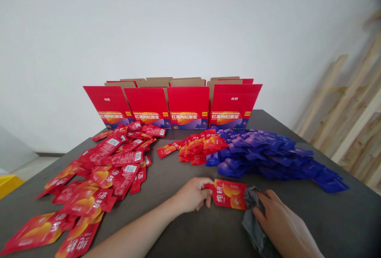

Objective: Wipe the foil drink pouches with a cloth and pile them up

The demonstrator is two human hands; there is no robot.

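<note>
Between my hands, a red pouch [229, 194] with orange fruit pictures and white lettering is held just over the dark table. My left hand [196, 193] pinches its left end. Bunched in my right hand [275, 214] is a grey cloth [253, 222], which covers the pouch's right end; part of the cloth hangs below the fingers. Just beyond my hands, a stack of red pouches [199, 146] lies beside layered rows of blue pouches [262, 151].
A loose heap of red pouches [101, 170] spreads over the table's left side. Along the back stand several open red cartons [149, 105]. The dark table [175, 238] meets a white wall. Wooden slats [357, 119] lean at the right, and something yellow [10, 185] shows at far left.
</note>
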